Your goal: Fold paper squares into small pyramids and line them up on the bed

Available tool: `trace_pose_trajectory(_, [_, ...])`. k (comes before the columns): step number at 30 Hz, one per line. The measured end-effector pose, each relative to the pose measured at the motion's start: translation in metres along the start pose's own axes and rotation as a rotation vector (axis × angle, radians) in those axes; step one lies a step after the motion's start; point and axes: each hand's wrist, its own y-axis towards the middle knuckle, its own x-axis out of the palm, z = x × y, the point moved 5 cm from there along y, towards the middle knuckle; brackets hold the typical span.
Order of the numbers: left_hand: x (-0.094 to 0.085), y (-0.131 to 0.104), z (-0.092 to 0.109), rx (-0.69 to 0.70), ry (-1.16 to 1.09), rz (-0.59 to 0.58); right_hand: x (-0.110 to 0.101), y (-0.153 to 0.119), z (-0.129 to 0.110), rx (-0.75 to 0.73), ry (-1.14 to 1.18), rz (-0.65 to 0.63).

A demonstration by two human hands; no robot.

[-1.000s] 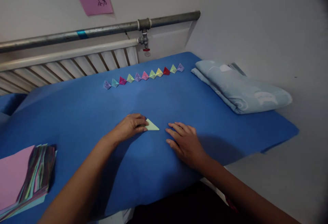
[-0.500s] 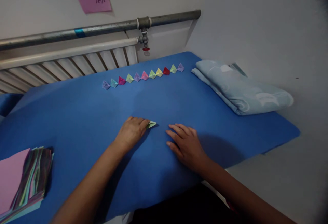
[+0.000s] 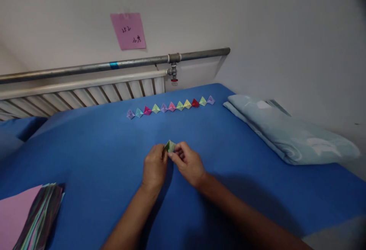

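Note:
A small light-green folded paper (image 3: 170,145) is held between both hands over the middle of the blue surface. My left hand (image 3: 155,164) grips its left side with curled fingers. On the other side, my right hand (image 3: 188,162) pinches its right edge between thumb and fingers. The paper stands partly opened, its peak pointing up, and the fingers cover its lower part. Farther back lies a row of folded paper pieces (image 3: 172,106) in purple, teal, pink, green, yellow and red, set side by side.
At the lower left lies a stack of coloured paper sheets (image 3: 20,212), pink on top. A folded pale-blue blanket (image 3: 274,128) rests on the right by the wall. Behind the blue surface (image 3: 94,147) run a white radiator (image 3: 114,93) and a metal pipe (image 3: 143,62).
My right hand has come in and taken hold of the green paper's right side. The paper is now raised and opened out. The view has tilted up.

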Motion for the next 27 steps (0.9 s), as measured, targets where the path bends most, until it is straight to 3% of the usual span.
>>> trace_pose_trajectory(5, [-0.001,-0.002,-0.011,-0.098,-0.183,0.074,0.010,0.007,0.010,-0.015,-0.066,0.033])
trace_pose_trajectory(12, [0.008,-0.008,-0.014,-0.188,-0.334,-0.013,0.008,0.008,0.006,-0.114,-0.141,-0.023])
trace_pose_trajectory(17, [0.006,-0.010,-0.012,-0.182,-0.343,0.003,0.004,0.009,0.003,-0.170,-0.127,-0.024])
trace_pose_trajectory(27, [0.008,-0.012,-0.013,-0.318,-0.740,-0.093,0.005,0.009,0.014,0.079,0.292,0.000])
